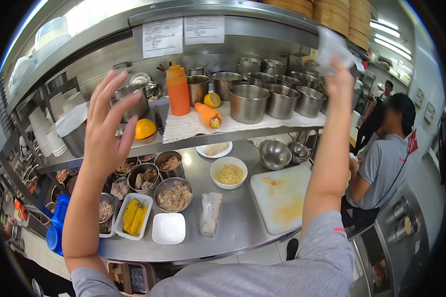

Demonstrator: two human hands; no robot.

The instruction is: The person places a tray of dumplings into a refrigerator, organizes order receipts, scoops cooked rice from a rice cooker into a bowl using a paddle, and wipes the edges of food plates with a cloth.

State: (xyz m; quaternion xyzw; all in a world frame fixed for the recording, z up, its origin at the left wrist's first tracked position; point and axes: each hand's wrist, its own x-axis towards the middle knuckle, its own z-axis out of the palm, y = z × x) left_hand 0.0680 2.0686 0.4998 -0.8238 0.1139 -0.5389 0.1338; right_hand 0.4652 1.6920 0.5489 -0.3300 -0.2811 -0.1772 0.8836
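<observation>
My left hand (106, 116) is raised before the shelf, its fingers spread and holding nothing. Behind it are a steel pot (138, 102) and a halved orange-yellow fruit (145, 128). High on the right, my right hand (340, 76) grips a crumpled whitish piece (331, 48) by the upper shelf's edge; motion blur hides whether it is plastic or cloth. On the lower shelf stand an orange squeeze bottle (178, 91), a carrot (208, 115), a cut lemon (212, 100) and several steel pots (249, 105).
On the counter below are a noodle bowl (228, 173), a square white dish (168, 228), a clear packet (211, 214), a basket of yellow items (134, 216), bowls of meat (173, 194) and a cutting board (282, 198). Bamboo steamers (332, 20) sit overhead. A co-worker (386, 158) stands at right.
</observation>
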